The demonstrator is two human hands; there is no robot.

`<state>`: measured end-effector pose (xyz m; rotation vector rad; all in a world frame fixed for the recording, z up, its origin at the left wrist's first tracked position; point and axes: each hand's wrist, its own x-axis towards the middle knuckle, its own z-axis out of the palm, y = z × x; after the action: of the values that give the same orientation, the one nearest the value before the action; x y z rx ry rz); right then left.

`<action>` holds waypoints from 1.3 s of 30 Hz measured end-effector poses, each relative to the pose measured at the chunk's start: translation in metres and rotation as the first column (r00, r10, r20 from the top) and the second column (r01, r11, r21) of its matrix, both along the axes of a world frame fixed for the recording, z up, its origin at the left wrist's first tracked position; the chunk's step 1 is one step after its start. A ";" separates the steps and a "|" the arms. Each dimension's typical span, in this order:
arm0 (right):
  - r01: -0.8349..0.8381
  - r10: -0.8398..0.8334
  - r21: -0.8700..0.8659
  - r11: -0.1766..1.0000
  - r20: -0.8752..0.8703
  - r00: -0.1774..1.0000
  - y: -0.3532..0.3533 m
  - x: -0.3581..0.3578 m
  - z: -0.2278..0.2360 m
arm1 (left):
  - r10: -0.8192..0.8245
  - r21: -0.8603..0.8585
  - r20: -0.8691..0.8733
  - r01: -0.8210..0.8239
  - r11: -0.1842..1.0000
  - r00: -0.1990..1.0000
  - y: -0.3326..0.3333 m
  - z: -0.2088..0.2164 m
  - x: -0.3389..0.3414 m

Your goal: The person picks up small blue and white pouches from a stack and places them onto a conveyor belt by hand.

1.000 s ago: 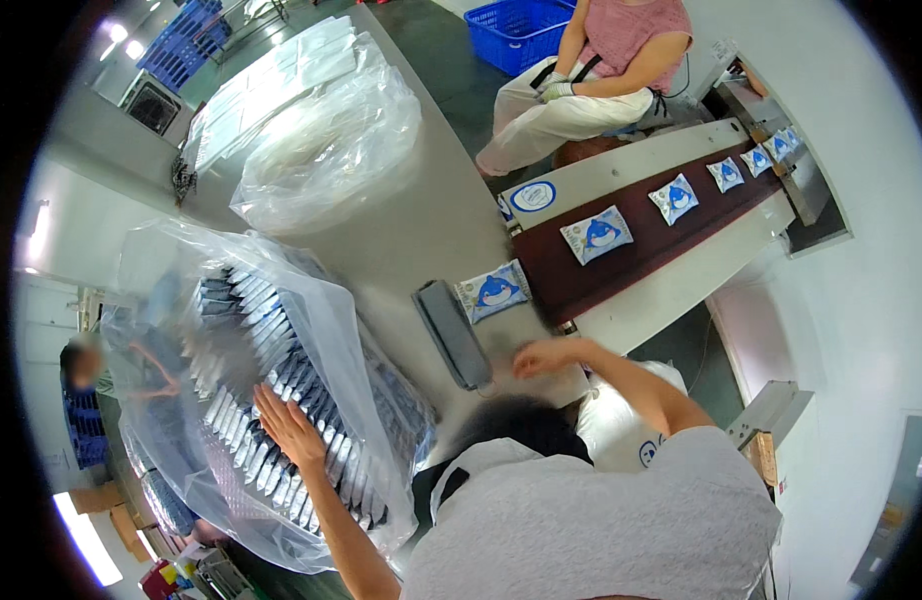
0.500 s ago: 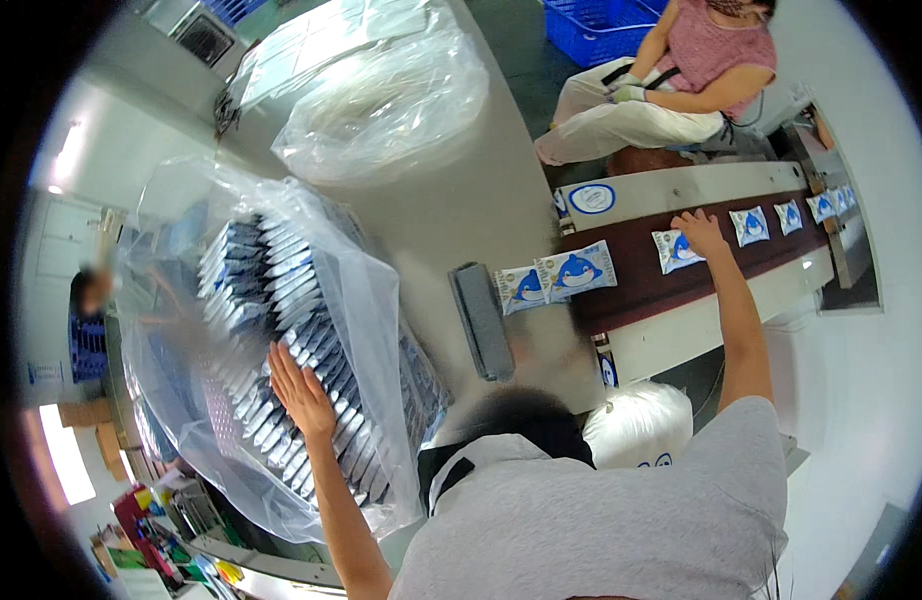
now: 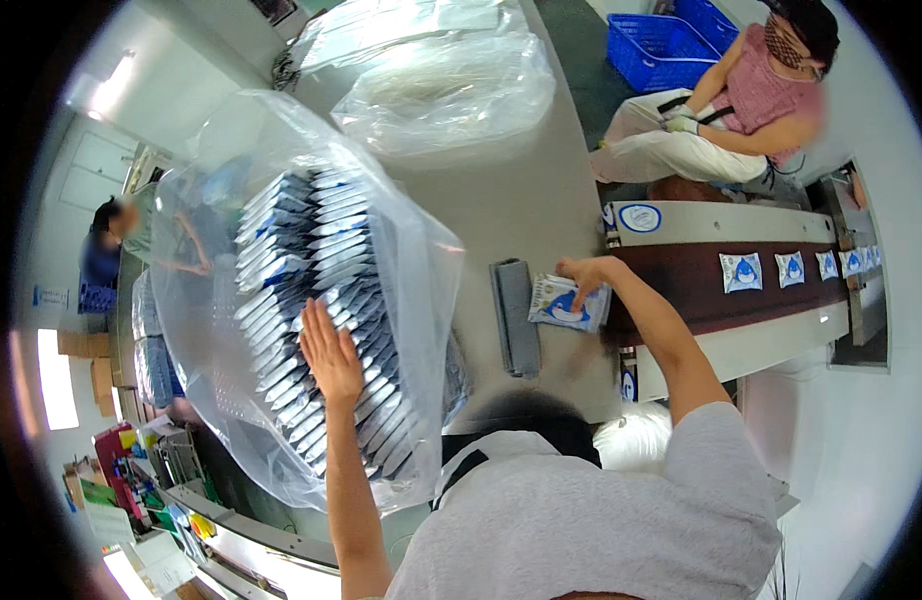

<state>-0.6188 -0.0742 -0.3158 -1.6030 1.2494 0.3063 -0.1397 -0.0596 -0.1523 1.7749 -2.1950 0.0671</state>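
Two bare hands are seen at work, with the grey-shirted shoulders nearest the camera. The left hand (image 3: 331, 355) is laid flat, fingers spread wide, on the rows of packets (image 3: 311, 300) stacked on edge inside a large clear plastic bag (image 3: 401, 250); nothing is gripped by it, and the stack is only pressed or steadied through the bag's open side. The right hand (image 3: 584, 275) is stretched out well to the other side, its fingers bent down onto a single white-and-blue pouch (image 3: 566, 303) that lies on the grey table (image 3: 521, 190) just at the near end of the dark conveyor belt (image 3: 711, 285). Whether the pouch is pinched or merely touched cannot be told. Between the two hands, closer to the right one, a flat grey pad (image 3: 516, 315) is set on the table.

The step in hand is judged to be the picking of one pouch off the belt's end for stacking in the bag. For the next move, a firm hold on the pouch would be needed, then a carry across the pad toward the left hand, with the rows kept from toppling.

Farther along the belt, beyond the right hand, more pouches (image 3: 781, 268) are lined up. Past them a seated co-worker (image 3: 721, 110) and a blue crate (image 3: 666, 45) are seen, and beyond the left hand, more filled clear bags (image 3: 441, 90).
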 end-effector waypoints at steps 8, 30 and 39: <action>-0.418 -0.255 -0.753 0.508 -0.595 0.762 0.203 0.084 -0.005 | 0.021 -0.019 -0.013 -0.022 1.000 1.000 0.004 -0.002 0.001; -0.226 -0.015 -0.905 0.360 -0.248 0.969 -0.104 0.346 0.285 | -0.025 -0.215 -0.227 -0.025 0.976 0.974 0.008 0.010 0.007; -0.298 0.243 -0.785 0.543 -0.193 0.951 -0.135 0.383 0.201 | -0.132 -0.376 -0.638 -0.158 0.913 0.758 -0.043 0.033 0.015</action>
<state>-0.2363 -0.2090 -0.1152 -2.6250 1.2511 -0.0690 -0.1251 -0.1022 -0.1193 1.3020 -1.5148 -0.0786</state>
